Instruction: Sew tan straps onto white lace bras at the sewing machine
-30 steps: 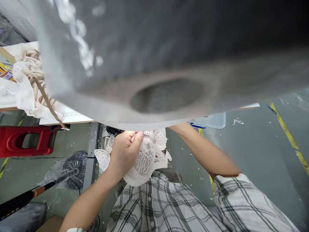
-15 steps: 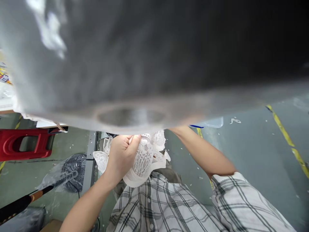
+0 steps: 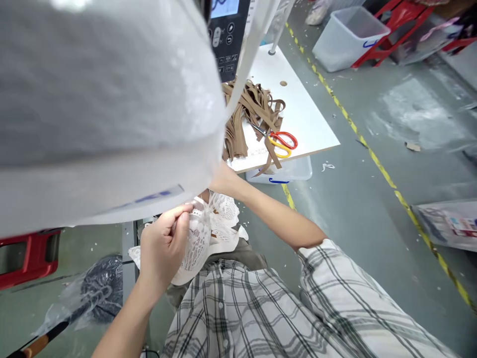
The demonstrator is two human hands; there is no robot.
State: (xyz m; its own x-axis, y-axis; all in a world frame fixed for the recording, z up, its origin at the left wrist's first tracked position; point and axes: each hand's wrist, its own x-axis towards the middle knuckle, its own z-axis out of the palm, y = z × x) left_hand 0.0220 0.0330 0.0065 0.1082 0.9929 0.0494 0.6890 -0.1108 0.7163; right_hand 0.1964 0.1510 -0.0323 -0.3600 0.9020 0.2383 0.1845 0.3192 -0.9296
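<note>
A white lace bra (image 3: 196, 236) hangs over my lap, its edge pinched between the thumb and fingers of my left hand (image 3: 166, 243). Above it, close to the camera, the big white head of a sewing machine (image 3: 112, 119) covers much of the view. Of my right hand (image 3: 223, 180) only the wrist side shows, at the upper edge of the bra. The machine hides its fingers, so what they hold cannot be seen.
On the white tabletop (image 3: 298, 99) lie brown fabric strips (image 3: 257, 107) and scissors (image 3: 281, 141) with red and yellow handles. A control panel (image 3: 227, 44) stands behind the machine. Plastic bins (image 3: 346, 40), a red stool (image 3: 32, 258) and a bagged pedestal fan (image 3: 102, 286) are around.
The view has swung, bringing the tabletop, brown strips, scissors and control panel into sight on the right. My left hand still pinches the bra; both hands appear further left in the picture.
</note>
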